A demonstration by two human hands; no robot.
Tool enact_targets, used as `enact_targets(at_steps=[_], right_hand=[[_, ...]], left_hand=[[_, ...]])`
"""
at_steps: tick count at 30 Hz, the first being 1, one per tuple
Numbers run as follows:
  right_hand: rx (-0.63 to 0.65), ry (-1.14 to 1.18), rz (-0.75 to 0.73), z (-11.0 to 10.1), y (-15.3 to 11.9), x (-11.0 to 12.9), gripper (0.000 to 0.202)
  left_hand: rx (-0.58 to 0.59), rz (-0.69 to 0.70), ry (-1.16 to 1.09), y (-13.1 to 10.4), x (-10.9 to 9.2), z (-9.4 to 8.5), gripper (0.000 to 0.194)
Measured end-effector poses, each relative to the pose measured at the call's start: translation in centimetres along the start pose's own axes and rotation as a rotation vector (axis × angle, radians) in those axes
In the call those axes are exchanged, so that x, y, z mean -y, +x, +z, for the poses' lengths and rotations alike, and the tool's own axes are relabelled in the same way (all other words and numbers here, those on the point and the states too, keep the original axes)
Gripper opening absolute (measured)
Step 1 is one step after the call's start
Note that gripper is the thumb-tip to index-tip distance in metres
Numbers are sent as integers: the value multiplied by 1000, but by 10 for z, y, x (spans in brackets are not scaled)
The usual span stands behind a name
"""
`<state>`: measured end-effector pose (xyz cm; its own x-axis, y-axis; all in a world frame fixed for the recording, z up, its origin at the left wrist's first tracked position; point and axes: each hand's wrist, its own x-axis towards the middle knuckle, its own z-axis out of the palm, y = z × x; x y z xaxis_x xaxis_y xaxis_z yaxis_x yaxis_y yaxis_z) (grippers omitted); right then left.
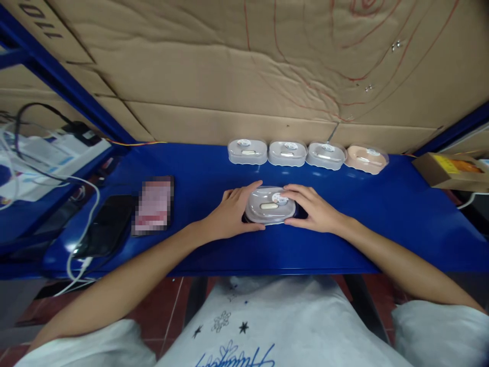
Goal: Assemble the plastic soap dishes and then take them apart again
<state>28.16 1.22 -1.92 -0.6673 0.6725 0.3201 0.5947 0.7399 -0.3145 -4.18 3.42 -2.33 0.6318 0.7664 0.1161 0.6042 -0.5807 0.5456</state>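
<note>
A grey oval box with a clear lid lies in the middle of the blue table, a round white sticker and a pale oblong piece showing on its top. Around its left end curl the thumb and fingers of my left hand. My right hand grips the opposite end, with fingertips near the sticker and the thumb at the near edge. Behind it stands a row of similar oval boxes: grey ones, such as the leftmost box, and a peach-coloured box at the right end.
To my left lie a phone with a pixelated pink screen and a dark phone beside a white cable. Power strips sit farther left. A cardboard wall closes the back; an open carton stands at right.
</note>
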Motion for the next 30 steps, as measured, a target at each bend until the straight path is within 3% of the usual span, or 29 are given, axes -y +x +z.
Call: enact_targets(at_steps=[7,23,30], right_hand=[[-56,-81,-112,-5,1,5,67],[-39,-27,-38,-21,-3,3,68],[7,-19,-67,-10,-2,5,70]], left_hand=[[34,4,-4,-3,-6,-2,119],[48,6,42,-3,-9,-2,116],[69,10,52,-3,-10,-2,110]])
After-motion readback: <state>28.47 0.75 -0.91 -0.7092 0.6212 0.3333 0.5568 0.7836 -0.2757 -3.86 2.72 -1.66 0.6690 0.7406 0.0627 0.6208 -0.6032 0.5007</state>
